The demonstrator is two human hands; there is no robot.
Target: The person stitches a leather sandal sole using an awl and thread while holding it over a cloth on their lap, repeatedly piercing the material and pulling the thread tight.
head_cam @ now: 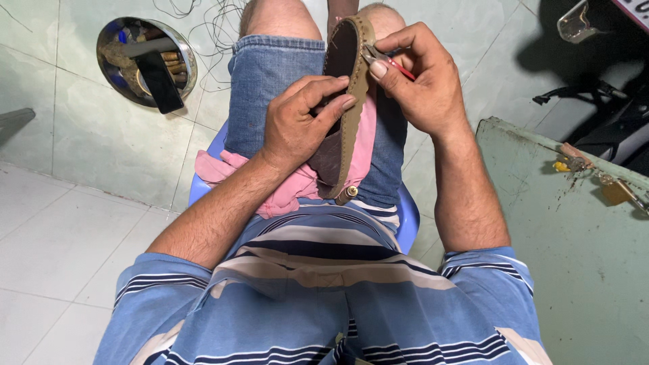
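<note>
A brown shoe sole (pixel 348 81) with a stitched tan rim stands on edge on my lap, over a pink cloth (pixel 291 186). My left hand (pixel 301 122) grips the sole's middle from the left, fingers curled over its edge. My right hand (pixel 419 78) is up at the sole's top right rim, pinching a small red-handled metal tool (pixel 389 62) against the stitching. I sit on a blue plastic stool (pixel 405 220), in denim shorts and a striped shirt.
A round metal bowl (pixel 145 61) with tools and a dark flat object sits on the tiled floor at upper left. Thin black thread (pixel 203 27) trails beside it. A worn green box (pixel 574 230) with a brass padlock stands at right; a dark vehicle part is behind it.
</note>
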